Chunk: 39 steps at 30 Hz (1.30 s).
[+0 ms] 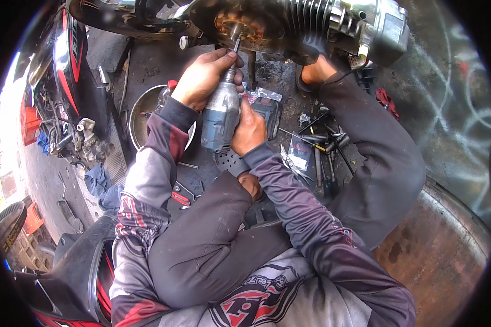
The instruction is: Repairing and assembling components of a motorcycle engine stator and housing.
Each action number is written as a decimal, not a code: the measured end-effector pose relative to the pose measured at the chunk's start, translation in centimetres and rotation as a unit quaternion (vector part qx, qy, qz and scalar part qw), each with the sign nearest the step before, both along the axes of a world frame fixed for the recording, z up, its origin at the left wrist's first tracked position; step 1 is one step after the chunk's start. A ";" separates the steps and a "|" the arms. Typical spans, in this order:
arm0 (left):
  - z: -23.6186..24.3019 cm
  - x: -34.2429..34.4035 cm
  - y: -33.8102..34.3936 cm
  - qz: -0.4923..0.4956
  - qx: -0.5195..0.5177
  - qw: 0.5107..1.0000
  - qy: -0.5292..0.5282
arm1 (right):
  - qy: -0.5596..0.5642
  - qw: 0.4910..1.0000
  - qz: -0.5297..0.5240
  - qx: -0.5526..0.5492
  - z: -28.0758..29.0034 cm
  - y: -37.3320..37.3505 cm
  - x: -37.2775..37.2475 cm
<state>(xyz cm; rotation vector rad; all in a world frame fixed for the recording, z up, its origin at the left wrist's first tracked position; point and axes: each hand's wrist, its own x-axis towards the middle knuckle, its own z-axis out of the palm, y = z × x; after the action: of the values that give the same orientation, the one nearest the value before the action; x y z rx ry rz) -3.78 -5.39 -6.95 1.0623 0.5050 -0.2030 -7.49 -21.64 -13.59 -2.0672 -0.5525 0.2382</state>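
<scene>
My right hand (250,128) is wrapped around the handle of a blue-grey cordless impact driver (218,122), whose battery (268,110) sticks out to the right. At its metal nose, my left hand (201,79) is closed, with thumb and fingers around the front end near the thin bit (237,46). The bit points away from me, up to a round, oily brown part (244,26) on the side of an engine (305,24) with cooling fins. I cannot tell whether the tip is seated in a fastener.
Left of the tool stands a metal basin (135,122) with a red-capped bottle (166,92). Several hand tools (324,158) and pliers (294,164) lie on the floor at right. Black and red bodywork (71,60) stands at far left. My legs are close beneath my arms.
</scene>
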 end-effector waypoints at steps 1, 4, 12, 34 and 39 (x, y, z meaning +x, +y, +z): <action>-0.1 0.1 0.1 0.001 0.001 1.000 0.000 | 0.001 1.000 0.002 -0.002 0.1 0.0 0.1; 0.4 0.4 -0.3 -0.008 -0.002 1.000 0.003 | -0.002 1.000 0.004 -0.010 -0.7 -0.2 0.3; -0.5 0.4 1.5 -0.049 -0.112 0.992 -0.035 | 0.006 0.996 -0.007 -0.088 1.8 1.3 -0.1; -1.7 1.2 2.0 -0.050 -0.225 0.972 -0.053 | 0.030 0.976 0.078 -0.200 5.3 0.0 1.1; -1.1 1.6 1.4 -0.034 -0.160 0.986 -0.032 | 0.015 0.981 0.065 -0.180 4.3 0.0 1.4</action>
<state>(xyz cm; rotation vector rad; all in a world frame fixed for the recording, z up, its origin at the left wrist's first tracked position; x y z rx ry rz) -2.20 -3.95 -8.05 0.7699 0.3631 -0.2983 -6.09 -21.64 -9.24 -2.3736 -0.6654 0.4754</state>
